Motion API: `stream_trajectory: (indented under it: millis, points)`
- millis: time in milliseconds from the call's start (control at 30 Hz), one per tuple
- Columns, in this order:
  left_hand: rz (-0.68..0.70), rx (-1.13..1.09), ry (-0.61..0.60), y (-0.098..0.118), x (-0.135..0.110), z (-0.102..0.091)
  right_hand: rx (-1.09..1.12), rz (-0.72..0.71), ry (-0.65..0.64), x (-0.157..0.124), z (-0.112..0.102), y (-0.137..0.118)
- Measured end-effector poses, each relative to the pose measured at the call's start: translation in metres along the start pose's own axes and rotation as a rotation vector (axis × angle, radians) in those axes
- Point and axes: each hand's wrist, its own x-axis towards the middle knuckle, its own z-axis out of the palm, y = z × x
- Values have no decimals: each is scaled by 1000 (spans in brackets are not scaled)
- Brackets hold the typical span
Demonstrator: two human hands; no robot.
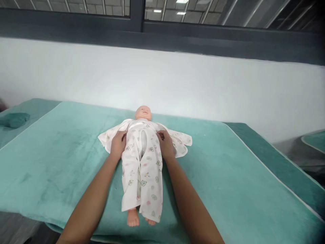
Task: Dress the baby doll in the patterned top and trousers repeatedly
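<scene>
A baby doll [143,113] lies on its back, head toward the wall and bare feet toward me. White printed baby trousers [152,169] cover its legs and reach up over its belly, with a slit at the crotch. A matching baby jacket [181,138] spreads out from under the trousers to both sides. My left hand [118,144] is closed at the trousers' left waist edge, its fingertips partly hidden. At the opposite edge my right hand [165,144] has its fingers curled in, pinching the trousers' side.
A green plush cover [63,152] spreads under the doll, with a darker strip [274,156] on the right. Behind it stands a white wall [162,81] below a dark window frame [162,37]. A dark green bump [15,119] lies at the far left.
</scene>
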Motion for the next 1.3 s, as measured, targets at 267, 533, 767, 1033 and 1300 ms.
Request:
stream_trajectory:
  millis: [267,533,767,1033,1300]
  points:
    - [-282,-153,-109,20,-35,-21,-35,135,-104,-16,-9,0]
    - [-254,-231,-122,29,-81,-33,108,-76,33,-109,-26,-39]
    - [-302,-343,-69,31,-89,-36,-329,-455,-649,-210,-37,-101]
    - [-276,-295,-10,31,-90,-37,-597,-503,-577,-218,-19,-86]
    - [-335,-379,95,35,-90,-41,-346,-539,-728,-240,-43,-109]
